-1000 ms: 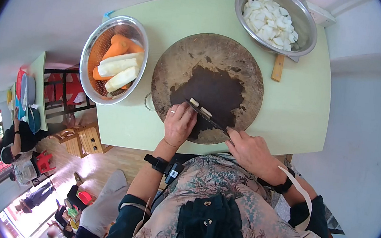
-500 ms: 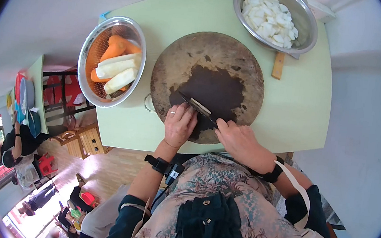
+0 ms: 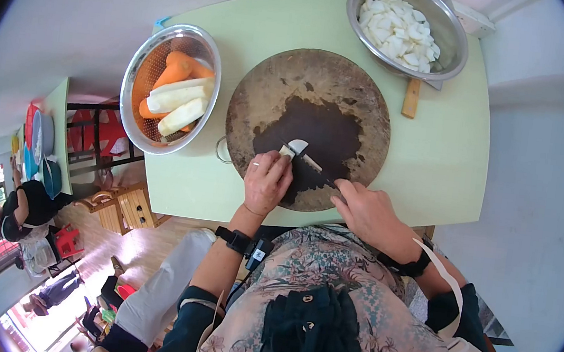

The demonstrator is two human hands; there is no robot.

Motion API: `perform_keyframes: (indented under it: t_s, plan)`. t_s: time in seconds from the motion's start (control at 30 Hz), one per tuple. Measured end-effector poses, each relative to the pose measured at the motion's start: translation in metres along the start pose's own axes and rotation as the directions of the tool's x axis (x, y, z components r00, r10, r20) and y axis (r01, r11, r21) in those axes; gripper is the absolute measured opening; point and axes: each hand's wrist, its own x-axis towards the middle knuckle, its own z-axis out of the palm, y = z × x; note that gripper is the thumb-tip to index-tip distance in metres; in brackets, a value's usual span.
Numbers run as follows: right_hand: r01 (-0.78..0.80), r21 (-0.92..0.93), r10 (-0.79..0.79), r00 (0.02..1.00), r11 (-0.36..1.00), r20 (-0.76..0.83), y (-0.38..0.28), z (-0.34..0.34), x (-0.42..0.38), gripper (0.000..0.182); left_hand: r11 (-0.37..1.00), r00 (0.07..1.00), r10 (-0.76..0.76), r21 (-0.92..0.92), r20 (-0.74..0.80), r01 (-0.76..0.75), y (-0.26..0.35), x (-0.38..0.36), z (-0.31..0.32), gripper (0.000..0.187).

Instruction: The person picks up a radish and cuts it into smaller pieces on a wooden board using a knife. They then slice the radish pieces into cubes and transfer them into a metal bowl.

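Observation:
A round wooden chopping board [image 3: 278,85] with a dark wet patch lies before me. My left hand [image 3: 267,183], fingers bent together, holds a small pale vegetable piece [image 3: 287,151] near the board's lower left. A white slice [image 3: 298,146] lies just beyond its fingertips. My right hand [image 3: 373,214] is closed round the handle of a knife [image 3: 312,163], whose blade points up and left toward the vegetable piece. Pale matter clings to the blade. Most of the handle is hidden by the fingers.
A metal colander [image 3: 210,102] with carrots and peeled white vegetables stands left. At the upper right is a metal bowl [image 3: 460,50] of white slices, beside a wooden handle [image 3: 411,98]. Wooden stools [image 3: 136,207] and several people are at lower left.
The knife and my right hand have shifted slightly right, away from my left fingers. A white slice and the held piece's end now show. At lower left, a person's pale-trousered leg has come further into view.

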Motion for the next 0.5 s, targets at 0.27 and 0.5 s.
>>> perform_keyframes:
  t_s: [0.27,0.5]
  plan:
    - [0.043,-0.031,-0.043,0.999,0.999,0.023,-0.004,-0.004,-0.016,0.02,1.0,1.0,0.005,0.019,0.024,-0.006,0.0,0.0,-0.002,0.027]
    - [0.051,-0.041,-0.048,0.997,0.998,0.064,-0.002,0.0,-0.014,0.026,1.0,0.999,0.008,0.019,0.052,-0.009,-0.001,0.0,-0.002,0.027]
